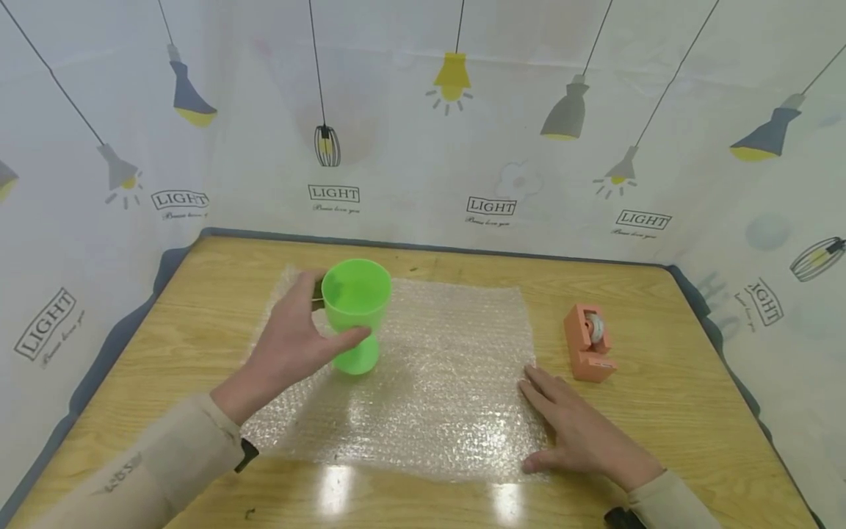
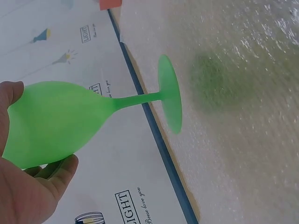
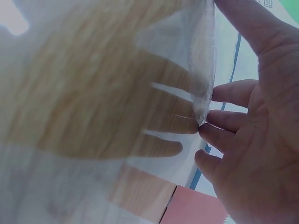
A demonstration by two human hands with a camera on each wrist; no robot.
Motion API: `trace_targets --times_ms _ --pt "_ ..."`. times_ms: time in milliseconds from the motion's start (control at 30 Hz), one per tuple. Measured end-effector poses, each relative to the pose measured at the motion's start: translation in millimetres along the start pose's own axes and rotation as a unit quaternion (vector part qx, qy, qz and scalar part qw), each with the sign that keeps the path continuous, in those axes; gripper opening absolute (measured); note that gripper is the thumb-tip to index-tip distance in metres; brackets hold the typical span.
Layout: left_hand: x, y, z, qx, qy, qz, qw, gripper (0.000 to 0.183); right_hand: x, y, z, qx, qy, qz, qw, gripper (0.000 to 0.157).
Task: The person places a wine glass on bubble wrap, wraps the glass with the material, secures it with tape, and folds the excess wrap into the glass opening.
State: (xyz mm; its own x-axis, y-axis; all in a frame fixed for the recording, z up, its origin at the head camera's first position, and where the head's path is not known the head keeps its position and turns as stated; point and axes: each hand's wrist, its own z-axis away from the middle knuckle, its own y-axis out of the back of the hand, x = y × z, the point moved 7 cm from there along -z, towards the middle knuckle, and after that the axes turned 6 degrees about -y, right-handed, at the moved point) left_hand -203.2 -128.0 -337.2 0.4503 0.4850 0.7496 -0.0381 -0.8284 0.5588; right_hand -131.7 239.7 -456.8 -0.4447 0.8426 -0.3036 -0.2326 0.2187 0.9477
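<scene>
A green plastic goblet [image 1: 360, 297] is gripped round its bowl by my left hand [image 1: 287, 342], thumb on the near side and fingers behind. It stands upright above the left part of a clear sheet of bubble wrap [image 1: 449, 375]. In the left wrist view the goblet's round foot [image 2: 170, 95] hangs off the wrap, with a shadow beneath. At the sheet's right edge rests my right hand [image 1: 584, 433], its fingers extended and the tips touching the border. The right wrist view shows those fingertips [image 3: 217, 120] along the wrap's edge.
An orange tape dispenser [image 1: 581, 356] with a roll in it stands on the wooden table [image 1: 661, 411], right of the wrap. White curtains [image 1: 410, 147] printed with lamps enclose the table at the back and sides.
</scene>
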Motion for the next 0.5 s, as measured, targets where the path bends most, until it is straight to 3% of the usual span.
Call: trace_targets --times_ms 500 --pt "8.1 -21.3 -1.8 -0.029 0.028 0.028 0.9988 0.086 -5.3 0.5 -3.2 0.006 0.011 0.019 1.000 0.121"
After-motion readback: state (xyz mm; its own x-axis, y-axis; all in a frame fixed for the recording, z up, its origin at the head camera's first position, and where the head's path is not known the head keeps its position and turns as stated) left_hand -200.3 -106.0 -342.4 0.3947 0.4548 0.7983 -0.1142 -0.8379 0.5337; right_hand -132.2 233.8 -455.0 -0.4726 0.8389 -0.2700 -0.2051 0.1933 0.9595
